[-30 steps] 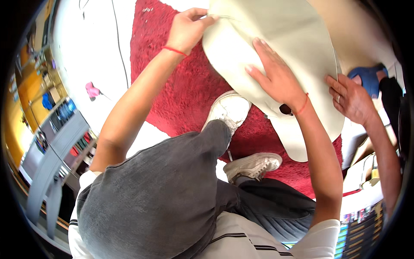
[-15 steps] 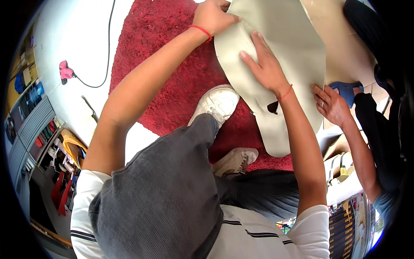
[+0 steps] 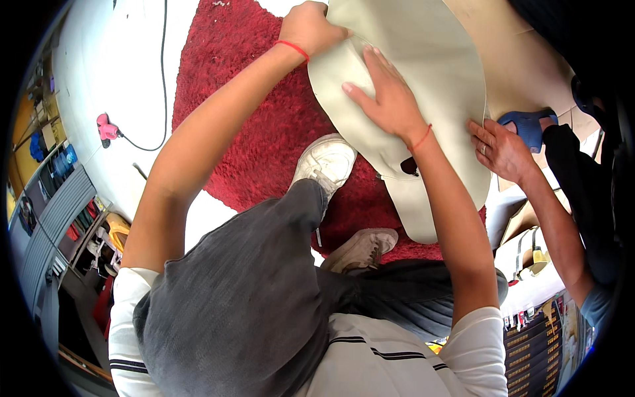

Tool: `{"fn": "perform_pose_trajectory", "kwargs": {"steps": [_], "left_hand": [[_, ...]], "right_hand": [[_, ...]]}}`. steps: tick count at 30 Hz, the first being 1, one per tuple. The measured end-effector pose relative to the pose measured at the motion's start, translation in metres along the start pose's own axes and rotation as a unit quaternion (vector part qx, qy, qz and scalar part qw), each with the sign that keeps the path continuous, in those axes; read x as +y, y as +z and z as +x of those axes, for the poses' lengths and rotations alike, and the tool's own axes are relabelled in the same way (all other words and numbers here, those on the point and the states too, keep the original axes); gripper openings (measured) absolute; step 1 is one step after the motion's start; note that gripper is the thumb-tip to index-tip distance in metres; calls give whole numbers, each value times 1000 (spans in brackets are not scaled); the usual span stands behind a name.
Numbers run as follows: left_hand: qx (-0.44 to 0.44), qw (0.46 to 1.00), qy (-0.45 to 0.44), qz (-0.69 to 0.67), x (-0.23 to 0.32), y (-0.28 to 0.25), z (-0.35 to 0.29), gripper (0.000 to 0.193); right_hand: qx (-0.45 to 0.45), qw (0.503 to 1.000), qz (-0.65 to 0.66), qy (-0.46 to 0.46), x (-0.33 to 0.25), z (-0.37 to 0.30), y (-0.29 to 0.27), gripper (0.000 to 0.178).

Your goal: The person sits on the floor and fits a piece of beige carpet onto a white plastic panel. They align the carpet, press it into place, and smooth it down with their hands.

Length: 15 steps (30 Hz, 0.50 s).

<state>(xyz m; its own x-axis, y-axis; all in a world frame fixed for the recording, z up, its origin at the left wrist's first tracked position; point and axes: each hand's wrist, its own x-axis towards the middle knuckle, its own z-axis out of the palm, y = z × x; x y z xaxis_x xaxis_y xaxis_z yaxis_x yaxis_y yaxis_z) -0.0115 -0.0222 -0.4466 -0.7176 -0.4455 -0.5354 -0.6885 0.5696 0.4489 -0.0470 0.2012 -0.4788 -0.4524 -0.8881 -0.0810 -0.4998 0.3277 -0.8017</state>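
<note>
A large beige leather-like sheet (image 3: 450, 79) lies over the red rug and reaches toward the cardboard on the right. It has curved edges, a seam and a small dark opening (image 3: 410, 167) beside my right wrist. My left hand (image 3: 311, 28) is closed on its far left edge, thumb on top and the other fingers mostly hidden. Flat on the sheet, just nearer than the seam, rests my right hand (image 3: 389, 99), its thumb spread and fingers stretched out. Another person's hand (image 3: 501, 151), wearing a ring, touches the sheet's right edge.
Under the sheet and my shoes (image 3: 327, 162) spreads a shaggy red rug (image 3: 231, 126). A pink corded tool (image 3: 106, 129) sits on the white floor at left. Shelves (image 3: 56, 205) line the far left. The other person's blue slipper (image 3: 526, 129) is at right, with dark stacked boxes (image 3: 532, 354) at lower right.
The sheet and both my hands have shifted slightly left. My left hand keeps its hold, my right hand stays flat, and the other person's hand remains at the right edge.
</note>
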Motion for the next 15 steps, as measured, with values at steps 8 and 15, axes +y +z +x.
{"fn": "perform_pose_trajectory", "kwargs": {"steps": [8, 15], "left_hand": [[-2, 994, -23, -103, 10, -11, -5, 54], [-1, 978, -30, -205, -18, -3, 19, 47]], "right_hand": [[8, 999, 37, 3, 5, 2, 6, 86], [-22, 991, 124, -47, 12, 27, 5, 93]]}}
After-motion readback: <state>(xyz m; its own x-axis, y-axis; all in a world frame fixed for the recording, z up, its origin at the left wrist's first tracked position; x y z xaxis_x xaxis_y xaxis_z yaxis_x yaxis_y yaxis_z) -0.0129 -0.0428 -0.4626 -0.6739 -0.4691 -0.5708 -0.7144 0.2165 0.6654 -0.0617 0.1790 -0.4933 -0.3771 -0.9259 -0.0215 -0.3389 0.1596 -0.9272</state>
